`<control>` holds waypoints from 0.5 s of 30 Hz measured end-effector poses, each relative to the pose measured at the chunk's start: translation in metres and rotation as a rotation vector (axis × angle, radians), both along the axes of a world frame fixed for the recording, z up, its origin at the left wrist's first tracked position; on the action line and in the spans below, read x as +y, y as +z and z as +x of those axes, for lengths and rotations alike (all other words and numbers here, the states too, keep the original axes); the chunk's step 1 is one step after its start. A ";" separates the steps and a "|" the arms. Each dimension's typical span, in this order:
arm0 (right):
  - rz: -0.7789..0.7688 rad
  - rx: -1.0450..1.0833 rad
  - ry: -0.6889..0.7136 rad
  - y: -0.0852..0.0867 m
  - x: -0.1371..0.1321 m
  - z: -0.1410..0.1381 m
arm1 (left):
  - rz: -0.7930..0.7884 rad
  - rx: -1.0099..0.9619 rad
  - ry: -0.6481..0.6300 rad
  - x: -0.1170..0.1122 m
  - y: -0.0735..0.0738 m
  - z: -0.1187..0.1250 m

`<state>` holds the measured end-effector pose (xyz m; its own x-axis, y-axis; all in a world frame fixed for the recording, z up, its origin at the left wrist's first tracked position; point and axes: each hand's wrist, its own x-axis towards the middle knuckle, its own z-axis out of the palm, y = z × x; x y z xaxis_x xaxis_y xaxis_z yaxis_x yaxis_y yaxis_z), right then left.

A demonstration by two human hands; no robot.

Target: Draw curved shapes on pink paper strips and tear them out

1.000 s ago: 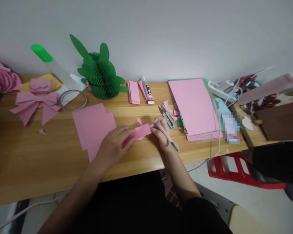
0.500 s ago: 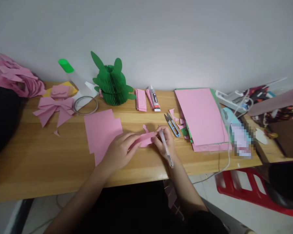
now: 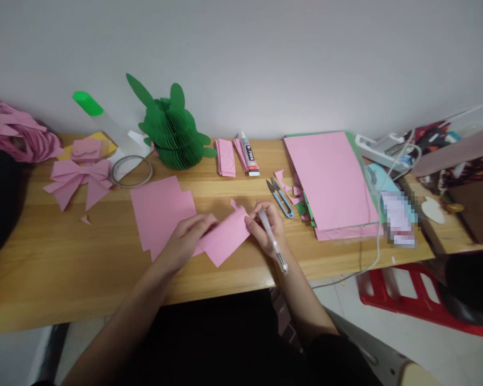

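Note:
A small piece of pink paper (image 3: 227, 239) is tilted above the table, its broad face showing. My right hand (image 3: 269, 228) pinches its right edge between thumb and fingers. The same hand carries a clear pen (image 3: 272, 240), which slants down across the palm toward the wrist. At the paper's upper left edge, my left hand (image 3: 190, 236) has its fingers curled against it; the fingertips are partly hidden and a little blurred. Beneath and beside my left hand lies a larger pink sheet with notched corners (image 3: 155, 206). A small pink scrap (image 3: 233, 204) lies just behind the held paper.
Blue thread snips (image 3: 280, 198) lie right of my hands, beside scraps and a pink paper stack (image 3: 334, 177). Behind are a glue tube (image 3: 249, 155), folded pink strips (image 3: 226, 158) and a green paper figure (image 3: 176, 134). A tape roll (image 3: 132, 171) and pink bow (image 3: 80, 179) lie left.
The held pink paper has gone from a narrow folded strip to a broader tilted face. My left hand has shifted left. The view has also moved slightly.

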<state>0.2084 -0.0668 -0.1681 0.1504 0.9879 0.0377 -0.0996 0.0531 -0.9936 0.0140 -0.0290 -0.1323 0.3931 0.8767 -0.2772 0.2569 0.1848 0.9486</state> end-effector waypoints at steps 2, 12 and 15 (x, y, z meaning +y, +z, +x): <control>0.025 0.023 0.019 0.000 -0.001 0.000 | -0.115 -0.077 -0.019 0.002 0.001 0.002; 0.082 -0.037 -0.056 0.010 -0.009 -0.005 | 0.111 0.061 -0.106 0.000 0.013 0.008; 0.102 -0.023 -0.051 0.014 -0.010 -0.006 | 0.162 0.091 -0.102 -0.003 0.013 0.007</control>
<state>0.2020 -0.0773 -0.1541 0.1987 0.9698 0.1416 -0.0717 0.1585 -0.9848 0.0208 -0.0317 -0.1197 0.4620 0.8696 -0.1743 0.3525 0.0003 0.9358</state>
